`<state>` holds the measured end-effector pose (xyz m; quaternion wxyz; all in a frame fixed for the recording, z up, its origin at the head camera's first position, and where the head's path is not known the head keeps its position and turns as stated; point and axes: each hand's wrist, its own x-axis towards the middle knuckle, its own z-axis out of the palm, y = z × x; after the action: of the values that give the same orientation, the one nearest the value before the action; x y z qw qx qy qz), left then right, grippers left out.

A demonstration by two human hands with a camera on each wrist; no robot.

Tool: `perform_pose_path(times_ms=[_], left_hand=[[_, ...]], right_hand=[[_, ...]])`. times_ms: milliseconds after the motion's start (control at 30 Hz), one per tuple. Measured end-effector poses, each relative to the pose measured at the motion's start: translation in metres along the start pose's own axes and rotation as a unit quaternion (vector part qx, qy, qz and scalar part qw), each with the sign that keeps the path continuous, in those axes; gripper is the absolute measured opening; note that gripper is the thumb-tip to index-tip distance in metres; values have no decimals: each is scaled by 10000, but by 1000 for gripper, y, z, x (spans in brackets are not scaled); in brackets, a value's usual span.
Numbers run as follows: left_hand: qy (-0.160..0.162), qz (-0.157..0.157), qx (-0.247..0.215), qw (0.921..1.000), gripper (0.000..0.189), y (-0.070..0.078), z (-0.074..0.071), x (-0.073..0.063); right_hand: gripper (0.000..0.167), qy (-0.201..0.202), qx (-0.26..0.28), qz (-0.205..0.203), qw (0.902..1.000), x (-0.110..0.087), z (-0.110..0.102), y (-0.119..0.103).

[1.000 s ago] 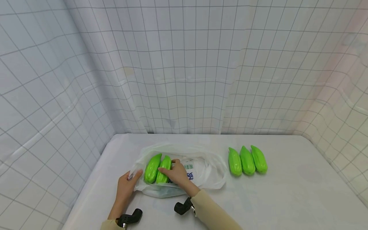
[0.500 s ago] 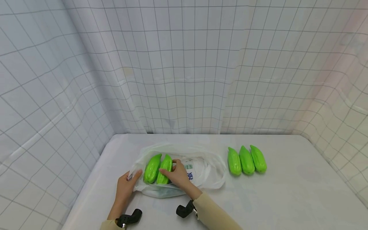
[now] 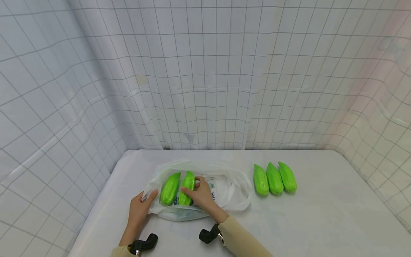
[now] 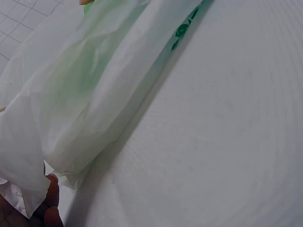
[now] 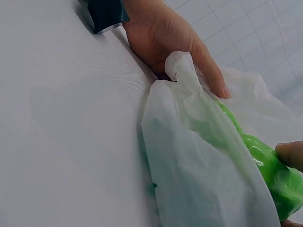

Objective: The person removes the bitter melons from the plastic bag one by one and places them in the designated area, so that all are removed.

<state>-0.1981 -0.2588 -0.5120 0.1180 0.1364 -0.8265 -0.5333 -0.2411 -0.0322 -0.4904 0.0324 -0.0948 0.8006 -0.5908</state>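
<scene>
White cloth with thin gray lines hangs behind a white surface. On the left, the left hand pinches the left edge of a thin white bag, which is open at the top. Inside it lies the first gourd, bright green. Next comes the second gourd, with a small gap between, held tight by the thumb and fingers of the right hand. Farther right, outside the bag, three more gourds lie close together on the surface, tips pointing away.
</scene>
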Motion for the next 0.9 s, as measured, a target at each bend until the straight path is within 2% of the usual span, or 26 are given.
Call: perform_pose_path(times_ms=[233, 667, 900], left_hand=[[4, 29, -2, 10000, 49, 0, -1, 0], [-63, 37, 11, 10000, 53, 0, -1, -1], [-70, 9, 62, 10000, 54, 0, 0, 0]], right_hand=[[69, 62, 14, 106, 9999, -3, -3, -4], [64, 47, 647, 136, 9978, -8, -10, -13], [65, 181, 748, 152, 9969, -12, -13, -16]])
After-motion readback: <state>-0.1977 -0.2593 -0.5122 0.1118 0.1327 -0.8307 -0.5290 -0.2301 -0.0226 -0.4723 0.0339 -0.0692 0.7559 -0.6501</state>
